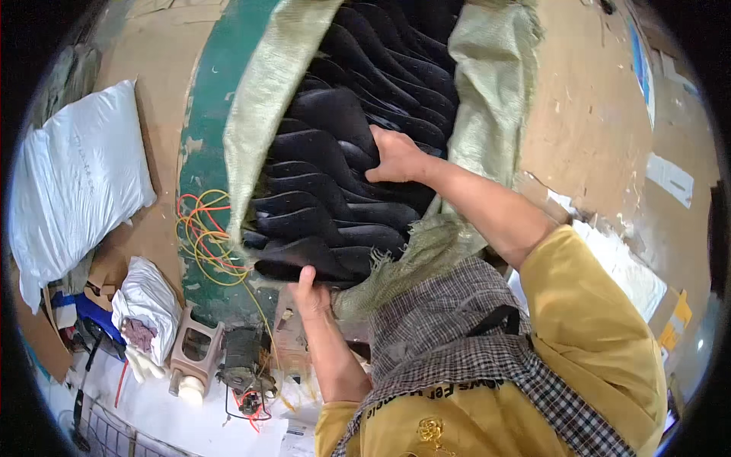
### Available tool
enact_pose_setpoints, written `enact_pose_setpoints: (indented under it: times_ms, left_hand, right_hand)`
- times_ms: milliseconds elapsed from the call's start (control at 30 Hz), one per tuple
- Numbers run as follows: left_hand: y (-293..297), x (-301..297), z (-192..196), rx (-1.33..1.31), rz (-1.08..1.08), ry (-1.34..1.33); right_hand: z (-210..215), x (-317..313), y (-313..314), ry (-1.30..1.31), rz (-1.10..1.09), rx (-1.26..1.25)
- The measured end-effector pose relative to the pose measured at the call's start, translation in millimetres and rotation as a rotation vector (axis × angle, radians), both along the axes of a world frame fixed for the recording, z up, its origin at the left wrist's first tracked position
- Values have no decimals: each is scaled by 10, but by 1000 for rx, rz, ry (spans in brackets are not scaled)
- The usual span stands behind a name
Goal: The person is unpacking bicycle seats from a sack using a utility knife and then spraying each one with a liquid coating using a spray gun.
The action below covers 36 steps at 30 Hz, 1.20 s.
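Note:
Rows of thin, black, wavy pads shaped like shoe insoles (301,179) lie packed in an open, pale green woven sack (266,99). My left hand (311,298) holds the near end of the stack, thumb up against the lowest insole (301,259) and the other fingers hidden under it. Higher up on the right side, my right hand (397,156) reaches in among the insoles and grips some of them. Its fingertips are partly hidden between the black layers. The sack's frayed edge (396,255) lies between my two forearms.
Left of the sack, yellow and orange cords (209,236) lie on a green surface (209,152). A large white bag (84,179) rests farther left. Below it are a smaller white bag (148,305), a beige plastic stool (194,346) and a dark motor-like device (244,362). Brown board (586,114) spreads right.

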<state>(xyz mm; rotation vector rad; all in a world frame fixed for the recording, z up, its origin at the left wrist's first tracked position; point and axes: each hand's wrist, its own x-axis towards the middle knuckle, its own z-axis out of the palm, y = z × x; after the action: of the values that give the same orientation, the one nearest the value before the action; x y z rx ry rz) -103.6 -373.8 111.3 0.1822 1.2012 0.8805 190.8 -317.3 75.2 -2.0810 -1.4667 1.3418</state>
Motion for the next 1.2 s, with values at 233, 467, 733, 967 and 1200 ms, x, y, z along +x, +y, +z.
enact_pose_setpoints:
  times_ms: [233, 467, 733, 967, 1200]
  left_hand:
    - [404, -119, 1148, 249, -254, 430]
    - [1176, 635, 1447, 539, -667, -277]
    - [886, 2627, 2121, 718, -1208, -559]
    - [-922, 3746, 3063, 935, -1427, -559]
    - [-2706, 4761, 3431, 1031, -1518, -794]
  right_hand:
    - [1045, 52, -134, 446, -358, 405]
    - [2090, 498, -621, 69, -660, 665]
    - [3252, 1193, -2515, -104, -1124, 1138]
    - [3613, 1481, -4445, -378, -1595, 974]
    - [3669, 1945, -6117, -462, -1707, 1083]
